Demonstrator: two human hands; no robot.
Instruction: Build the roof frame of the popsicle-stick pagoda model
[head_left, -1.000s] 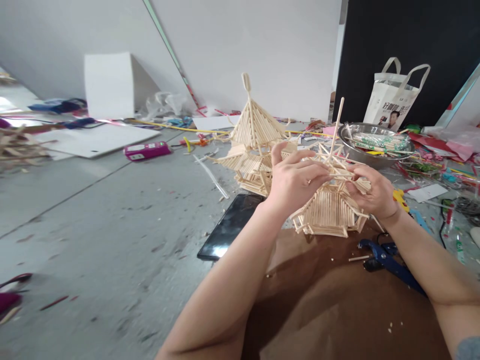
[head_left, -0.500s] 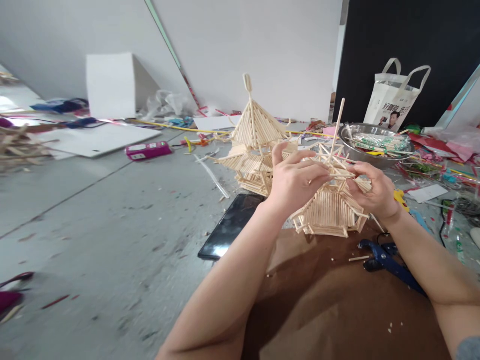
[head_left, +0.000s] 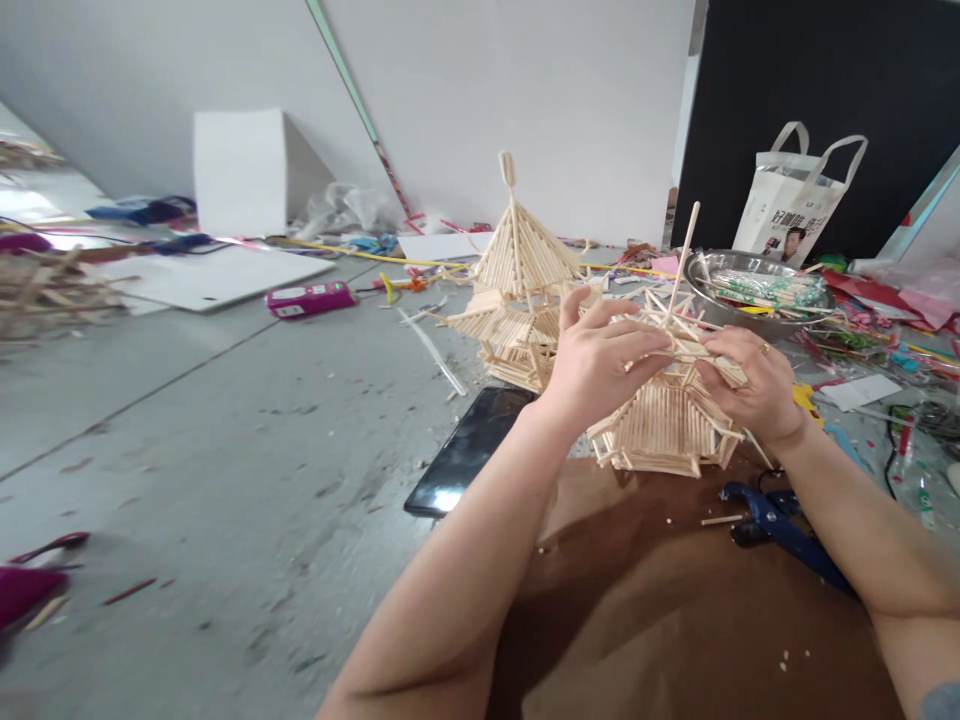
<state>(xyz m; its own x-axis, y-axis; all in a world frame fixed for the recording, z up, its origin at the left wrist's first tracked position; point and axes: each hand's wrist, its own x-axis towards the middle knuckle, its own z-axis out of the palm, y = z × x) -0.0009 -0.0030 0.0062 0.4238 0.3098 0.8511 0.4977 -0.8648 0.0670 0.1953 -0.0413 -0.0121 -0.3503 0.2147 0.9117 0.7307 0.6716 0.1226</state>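
A small stick roof model (head_left: 664,425), built of pale wooden sticks laid side by side into sloping panels, stands upright on the far edge of a brown sheet (head_left: 675,610) in front of the person. Its base lies flat and its long axis runs up and down. A single thin stick (head_left: 684,255) rises from its peak, pointing up and leaning slightly right. The left hand (head_left: 600,360) is curled over the top of the model from the left, fingers closed on the crossed sticks there. The right hand (head_left: 754,385), with a ring on one finger, pinches the same sticks from the right. Just behind stands a taller stick pagoda (head_left: 517,280) with two tiered roofs and an upright finial. A black phone (head_left: 472,450) lies flat on the grey floor beside the sheet; blue-handled pliers (head_left: 780,520) lie near the right forearm. Farther back are a metal bowl (head_left: 757,290) and a white tote bag (head_left: 795,205) printed with characters too small to read
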